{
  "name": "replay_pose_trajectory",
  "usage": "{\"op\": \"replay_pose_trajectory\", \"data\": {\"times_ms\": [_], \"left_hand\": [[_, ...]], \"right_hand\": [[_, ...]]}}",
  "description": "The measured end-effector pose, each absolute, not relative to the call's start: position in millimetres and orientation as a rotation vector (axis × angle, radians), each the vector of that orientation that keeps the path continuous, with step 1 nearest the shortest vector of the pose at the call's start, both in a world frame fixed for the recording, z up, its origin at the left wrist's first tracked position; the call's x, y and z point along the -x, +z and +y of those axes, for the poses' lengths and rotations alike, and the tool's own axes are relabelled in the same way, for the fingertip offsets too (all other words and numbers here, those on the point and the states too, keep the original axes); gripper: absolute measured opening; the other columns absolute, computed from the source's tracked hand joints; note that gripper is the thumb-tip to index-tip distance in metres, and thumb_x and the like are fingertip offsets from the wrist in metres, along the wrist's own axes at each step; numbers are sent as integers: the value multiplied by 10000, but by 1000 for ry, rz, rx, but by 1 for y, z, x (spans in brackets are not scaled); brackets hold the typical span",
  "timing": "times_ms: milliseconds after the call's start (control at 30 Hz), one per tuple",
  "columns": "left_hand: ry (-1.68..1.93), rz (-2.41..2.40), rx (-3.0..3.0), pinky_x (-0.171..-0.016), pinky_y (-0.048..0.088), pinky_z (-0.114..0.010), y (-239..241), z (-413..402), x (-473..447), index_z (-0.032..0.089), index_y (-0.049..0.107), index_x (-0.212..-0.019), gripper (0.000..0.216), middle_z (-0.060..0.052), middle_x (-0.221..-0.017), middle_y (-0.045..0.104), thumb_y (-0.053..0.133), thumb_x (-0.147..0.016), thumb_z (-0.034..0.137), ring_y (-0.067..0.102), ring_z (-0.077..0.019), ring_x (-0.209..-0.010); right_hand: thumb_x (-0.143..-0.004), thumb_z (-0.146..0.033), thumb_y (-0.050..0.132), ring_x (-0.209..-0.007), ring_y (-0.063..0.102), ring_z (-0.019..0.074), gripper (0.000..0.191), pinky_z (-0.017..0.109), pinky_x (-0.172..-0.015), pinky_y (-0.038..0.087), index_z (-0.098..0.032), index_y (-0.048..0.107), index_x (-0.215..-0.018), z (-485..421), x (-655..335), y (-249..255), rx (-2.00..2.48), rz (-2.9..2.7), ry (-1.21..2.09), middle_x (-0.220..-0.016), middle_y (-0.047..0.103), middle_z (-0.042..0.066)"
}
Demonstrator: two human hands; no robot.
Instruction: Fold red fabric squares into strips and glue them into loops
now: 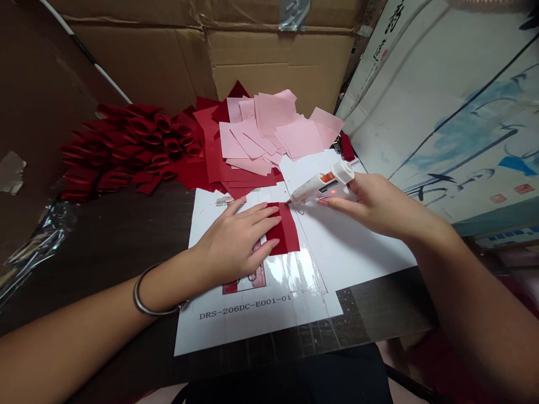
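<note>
The right hand (373, 205) grips a glue gun (322, 182), its nozzle just beside the red cloth (287, 230) that the flat, open left hand (233, 244) pins down, so a slip could put hot glue on fingers or the sheet (362, 247).

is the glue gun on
On, it seems: a red light glows on the glue gun held in the right hand.

The left hand (236, 244) hides part of the red piece (288, 230); the print on the glue gun (320, 185) is illegible.
</note>
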State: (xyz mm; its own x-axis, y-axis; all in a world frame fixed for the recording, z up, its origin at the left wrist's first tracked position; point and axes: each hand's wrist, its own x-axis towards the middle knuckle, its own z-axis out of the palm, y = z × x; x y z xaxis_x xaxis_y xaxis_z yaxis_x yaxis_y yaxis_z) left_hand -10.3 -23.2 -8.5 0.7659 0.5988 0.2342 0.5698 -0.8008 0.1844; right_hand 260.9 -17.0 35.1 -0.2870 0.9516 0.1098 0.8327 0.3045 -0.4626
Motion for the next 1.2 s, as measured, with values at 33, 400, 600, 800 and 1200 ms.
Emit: {"op": "replay_pose_trajectory", "data": {"times_ms": [33,400,600,800,1200], "left_hand": [[431,949,-2855,-1134,313,-561,-9,-23,11,121,616,-1261,403,-140,-1360,593,446,-959,327,533,-291,-1295],[460,956,-2872,-1130,321,-554,-12,-23,11,131,614,-1263,404,-140,-1350,601,456,-954,339,546,-277,-1283],[430,954,-2860,-1136,307,-564,-10,-23,11,134,605,-1274,404,-133,-1360,594,464,-950,329,541,-281,-1289],[422,958,-2851,-1137,303,-568,-10,-24,11,133,605,-1281,407,-127,-1357,598,457,-956,329,530,-295,-1298],[411,970,-2853,-1140,301,-558,-9,-23,11,132,607,-1279,413,-130,-1362,593,447,-961,341,529,-282,-1300]], "right_hand": [[-852,-573,597,-576,482,188,319,311,-546,315,-260,636,-799,-17,-261,35,1606,-2216,440,-531,430,-8],[-883,-580,546,-555,476,179,346,308,-536,318,-248,627,-828,-19,-260,37,1637,-2253,439,-537,459,-10],[-881,-549,574,-541,459,168,330,310,-539,301,-248,598,-747,-21,-261,38,1575,-2240,481,-547,479,-10],[-856,-571,596,-508,400,151,377,307,-512,277,-235,554,-689,-21,-262,39,1641,-2240,464,-518,405,-20],[-843,-630,581,-478,379,110,455,288,-463,269,-201,547,-694,-22,-267,39,1641,-2316,400,-566,495,-17]]}}
